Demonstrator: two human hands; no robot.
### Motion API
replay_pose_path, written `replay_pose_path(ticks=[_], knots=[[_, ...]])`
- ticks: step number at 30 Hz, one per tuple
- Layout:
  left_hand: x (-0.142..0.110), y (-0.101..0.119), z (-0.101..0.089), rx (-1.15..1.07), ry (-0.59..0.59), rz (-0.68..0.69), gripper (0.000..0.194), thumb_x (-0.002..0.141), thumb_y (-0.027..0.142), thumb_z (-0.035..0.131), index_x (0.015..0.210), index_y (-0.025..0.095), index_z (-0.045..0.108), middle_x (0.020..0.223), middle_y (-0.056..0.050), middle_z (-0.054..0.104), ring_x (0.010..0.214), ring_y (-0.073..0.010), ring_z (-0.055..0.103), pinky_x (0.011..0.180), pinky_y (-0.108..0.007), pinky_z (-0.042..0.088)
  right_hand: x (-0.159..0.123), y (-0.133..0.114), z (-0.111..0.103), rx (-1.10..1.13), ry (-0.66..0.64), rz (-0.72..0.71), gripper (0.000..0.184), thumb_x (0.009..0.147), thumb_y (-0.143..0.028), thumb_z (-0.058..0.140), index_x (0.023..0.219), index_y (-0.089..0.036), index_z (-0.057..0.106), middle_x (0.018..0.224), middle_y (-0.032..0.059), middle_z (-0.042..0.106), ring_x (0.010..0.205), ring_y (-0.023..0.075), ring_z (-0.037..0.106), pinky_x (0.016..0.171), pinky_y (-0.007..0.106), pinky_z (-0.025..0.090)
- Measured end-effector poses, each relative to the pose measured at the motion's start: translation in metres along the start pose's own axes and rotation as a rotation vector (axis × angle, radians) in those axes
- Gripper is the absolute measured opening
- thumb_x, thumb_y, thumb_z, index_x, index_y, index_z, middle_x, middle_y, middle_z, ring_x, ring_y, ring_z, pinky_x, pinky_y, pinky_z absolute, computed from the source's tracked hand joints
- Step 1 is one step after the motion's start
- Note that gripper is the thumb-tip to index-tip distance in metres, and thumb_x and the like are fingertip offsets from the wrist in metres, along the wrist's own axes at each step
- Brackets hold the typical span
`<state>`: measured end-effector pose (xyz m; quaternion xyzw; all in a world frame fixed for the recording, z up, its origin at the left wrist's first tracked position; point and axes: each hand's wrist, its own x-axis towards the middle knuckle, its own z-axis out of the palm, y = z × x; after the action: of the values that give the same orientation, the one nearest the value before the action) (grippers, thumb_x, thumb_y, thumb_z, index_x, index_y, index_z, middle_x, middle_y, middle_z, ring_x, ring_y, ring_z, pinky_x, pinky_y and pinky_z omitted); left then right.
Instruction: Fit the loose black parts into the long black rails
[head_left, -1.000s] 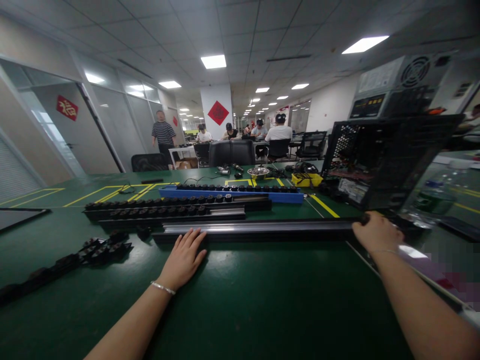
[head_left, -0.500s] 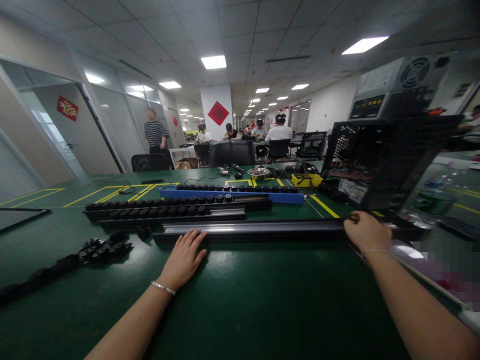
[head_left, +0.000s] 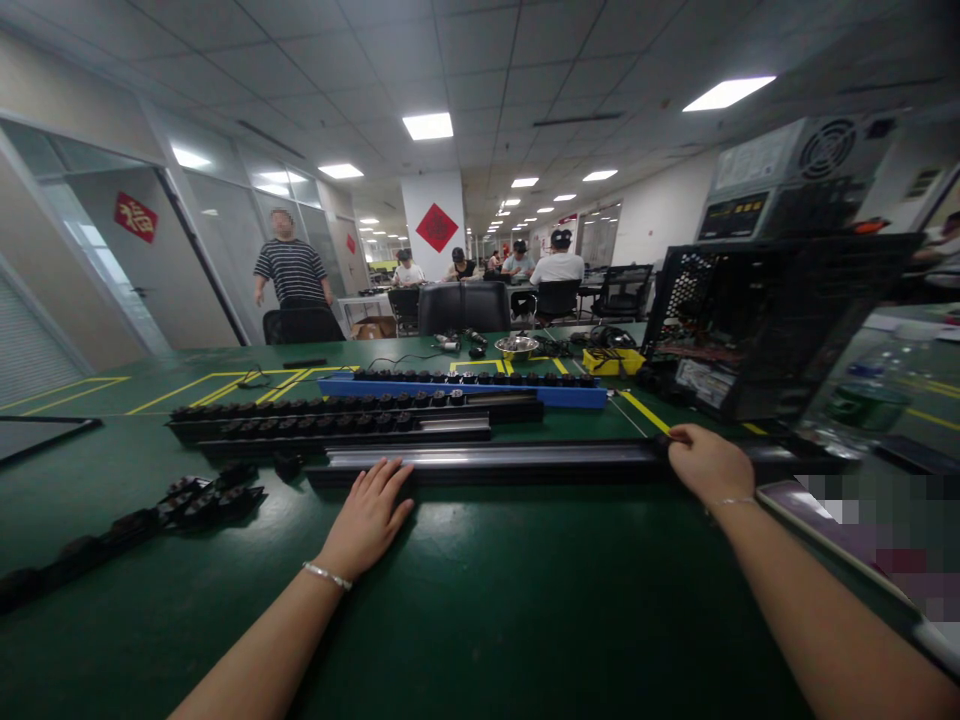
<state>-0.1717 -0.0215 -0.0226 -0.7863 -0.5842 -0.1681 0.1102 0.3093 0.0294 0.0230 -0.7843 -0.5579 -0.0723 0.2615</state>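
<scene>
A long black rail (head_left: 525,460) with a shiny metal channel lies crosswise on the green table. My left hand (head_left: 373,510) is open, its fingers spread over the near edge at the rail's left end. Farther right, my right hand (head_left: 711,466) is closed at the rail; whatever its fingers hold is hidden. Just beyond the rail are two black racks, the nearer rack (head_left: 330,425) and the farther rack (head_left: 360,402), both lined with small dark round parts. Behind them sits a blue rack (head_left: 480,390) with similar parts.
Loose black parts (head_left: 202,498) lie at the left. An open computer case (head_left: 780,320) stands at the right, near a plastic bottle (head_left: 874,395). A yellow tray (head_left: 615,362) and a metal bowl (head_left: 517,346) are at the back. A person in a striped shirt (head_left: 292,270) stands beyond the table.
My right hand has slid left along the rail, still closed. My left hand and the rail stay in place. The person in stripes has come closer.
</scene>
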Motion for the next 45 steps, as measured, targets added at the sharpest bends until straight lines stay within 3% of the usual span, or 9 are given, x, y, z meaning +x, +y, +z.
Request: replay_pose_path(ticks=[13, 30, 45], knots=[[0.000, -0.001, 0.001, -0.001, 0.015, 0.015, 0.050, 0.091, 0.042, 0.036, 0.136, 0.023, 0.041, 0.141, -0.008, 0.045, 0.133, -0.0249, 0.035, 0.109, -0.049, 0.030, -0.007, -0.021, -0.001, -0.037, -0.042, -0.117, 0.036, 0.076, -0.024, 0.040, 0.096, -0.021, 0.070, 0.091, 0.0078, 0.070, 0.088, 0.0249, 0.063, 0.073, 0.033, 0.046], [0.001, 0.000, 0.000, 0.005, 0.014, 0.008, 0.050, 0.090, 0.042, 0.037, 0.136, 0.023, 0.041, 0.141, -0.008, 0.045, 0.134, -0.0253, 0.034, 0.109, -0.049, 0.030, -0.018, -0.049, 0.004, -0.004, -0.064, -0.298, 0.036, 0.075, -0.020, 0.041, 0.096, -0.021, 0.071, 0.097, 0.0039, 0.071, 0.092, 0.0215, 0.062, 0.083, 0.032, 0.047], [0.002, 0.001, 0.003, 0.033, 0.029, 0.011, 0.049, 0.090, 0.040, 0.038, 0.136, 0.022, 0.042, 0.140, -0.009, 0.046, 0.133, -0.0251, 0.035, 0.109, -0.050, 0.030, -0.035, -0.076, 0.011, 0.138, -0.142, -0.317, 0.040, 0.078, -0.020, 0.038, 0.105, -0.020, 0.068, 0.106, 0.0047, 0.069, 0.096, 0.0209, 0.063, 0.086, 0.032, 0.047]])
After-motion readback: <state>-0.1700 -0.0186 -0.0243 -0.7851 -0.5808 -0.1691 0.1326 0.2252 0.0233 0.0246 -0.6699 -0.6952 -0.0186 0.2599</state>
